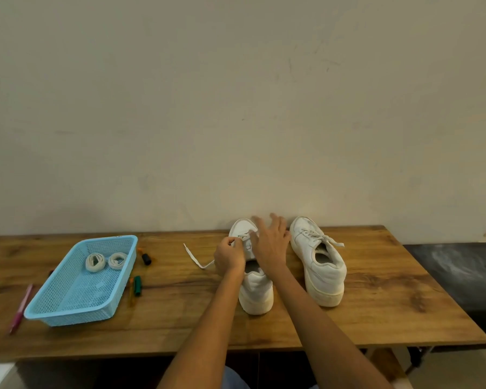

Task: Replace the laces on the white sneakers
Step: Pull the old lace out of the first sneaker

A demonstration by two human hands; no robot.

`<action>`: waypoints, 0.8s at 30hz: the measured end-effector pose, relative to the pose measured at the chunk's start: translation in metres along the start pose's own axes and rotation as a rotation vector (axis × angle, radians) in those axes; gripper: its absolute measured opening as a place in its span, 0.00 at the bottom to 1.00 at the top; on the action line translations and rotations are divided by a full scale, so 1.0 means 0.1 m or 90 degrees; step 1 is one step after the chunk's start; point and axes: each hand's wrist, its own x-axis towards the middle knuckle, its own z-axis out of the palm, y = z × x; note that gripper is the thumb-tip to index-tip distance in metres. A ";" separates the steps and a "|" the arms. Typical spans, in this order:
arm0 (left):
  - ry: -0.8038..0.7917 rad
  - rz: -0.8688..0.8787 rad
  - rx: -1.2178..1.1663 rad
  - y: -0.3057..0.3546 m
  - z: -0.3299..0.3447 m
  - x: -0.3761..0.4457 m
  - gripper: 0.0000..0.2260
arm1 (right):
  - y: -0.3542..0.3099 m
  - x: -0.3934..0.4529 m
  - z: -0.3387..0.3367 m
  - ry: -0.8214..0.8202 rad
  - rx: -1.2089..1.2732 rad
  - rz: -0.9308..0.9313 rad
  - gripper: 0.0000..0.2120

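Two white leather sneakers on the long wooden table (376, 318): left sneaker (256, 293) under both hands, right sneaker (320, 265) beside it. Right hand (270, 242) splayed flat across it; left hand (229, 255) pinching the old white lace (192, 256). Tug hard and an eyelet could snag, dragging the shoe.

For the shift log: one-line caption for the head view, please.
Left hand pinches the old lace on the left sneaker; right hand spread above it.
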 end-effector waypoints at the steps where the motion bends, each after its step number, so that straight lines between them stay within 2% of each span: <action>1: -0.001 -0.001 -0.003 0.00 0.00 0.00 0.08 | -0.01 0.01 0.01 -0.076 -0.034 -0.035 0.17; 3: -0.001 -0.002 -0.010 -0.01 0.00 0.01 0.07 | -0.02 0.03 0.02 -0.155 -0.056 -0.062 0.16; 5: -0.004 -0.001 -0.009 -0.02 0.00 0.01 0.08 | -0.03 0.04 0.00 -0.134 -0.035 -0.057 0.16; 8: -0.007 -0.001 -0.011 -0.02 0.01 0.03 0.08 | -0.02 0.00 -0.03 0.075 0.035 0.003 0.14; 10: -0.002 -0.008 -0.007 -0.01 0.01 0.03 0.08 | 0.00 -0.02 -0.03 0.164 0.095 0.055 0.12; 12: -0.003 -0.009 -0.003 -0.01 0.01 0.02 0.08 | 0.01 -0.02 -0.02 0.114 0.104 0.052 0.15; 14: -0.004 -0.006 -0.008 -0.01 0.01 0.01 0.08 | 0.00 0.01 0.01 -0.024 0.018 0.003 0.20; 16: -0.002 -0.005 -0.009 -0.01 0.00 0.00 0.07 | -0.02 0.04 0.03 -0.129 -0.052 -0.048 0.18; 18: 0.002 -0.002 -0.007 -0.01 0.00 0.01 0.07 | -0.03 0.05 0.05 -0.150 -0.050 -0.064 0.16; 20: 0.000 0.001 -0.003 0.00 0.00 0.01 0.07 | -0.01 0.05 0.04 -0.098 -0.013 -0.050 0.16; 24: -0.003 -0.002 -0.001 0.00 0.01 0.01 0.07 | 0.01 0.02 0.00 0.121 0.175 0.067 0.14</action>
